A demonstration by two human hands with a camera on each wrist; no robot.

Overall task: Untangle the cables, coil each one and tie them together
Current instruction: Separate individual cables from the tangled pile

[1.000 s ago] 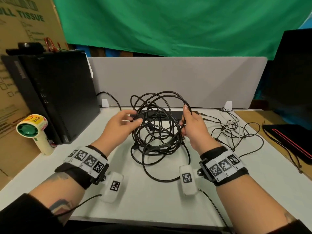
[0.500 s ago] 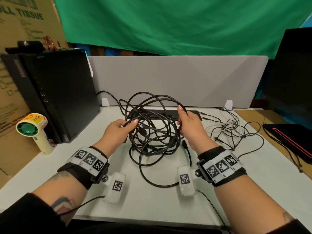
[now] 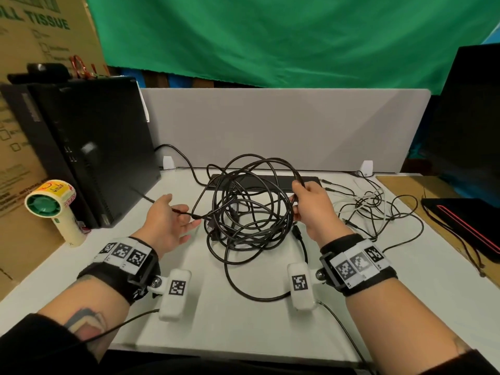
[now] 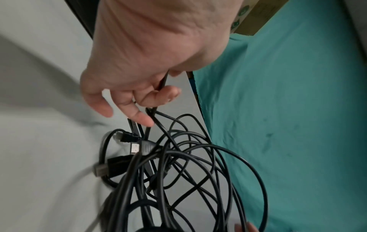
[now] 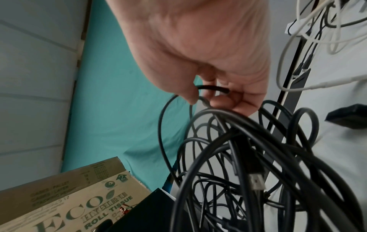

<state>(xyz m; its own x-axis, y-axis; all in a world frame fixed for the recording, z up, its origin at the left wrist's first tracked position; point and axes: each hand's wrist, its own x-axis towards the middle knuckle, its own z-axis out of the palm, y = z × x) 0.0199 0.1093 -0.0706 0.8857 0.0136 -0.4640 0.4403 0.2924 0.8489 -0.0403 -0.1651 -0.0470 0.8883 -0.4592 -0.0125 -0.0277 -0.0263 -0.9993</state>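
Note:
A tangle of black cables (image 3: pixel 249 209) stands bunched on the white table (image 3: pixel 243 320) between my hands. My left hand (image 3: pixel 173 220) is at its left side, palm turned up. One black strand (image 3: pixel 189 213) runs from the bundle across its fingers. In the left wrist view the thumb and a curled finger of my left hand (image 4: pixel 157 97) hold that strand, and several plugs (image 4: pixel 135 148) hang in the bundle below. My right hand (image 3: pixel 305 196) grips strands at the bundle's upper right edge. The right wrist view shows my right hand (image 5: pixel 210 94) pinching a black cable (image 5: pixel 214 89).
A loose heap of thin white and black cables (image 3: pixel 373 204) lies to the right. A black computer tower (image 3: pixel 89 147) and a hand-held fan (image 3: pixel 51 204) stand at the left. A grey divider (image 3: pixel 284 125) closes the back, with a flat black bar (image 3: pixel 265 182) before it.
The bundle has come down from mid-air toward the table. My left hand has moved left and down, its fingers loosened, drawing one strand out sideways. The right hand keeps its hold.

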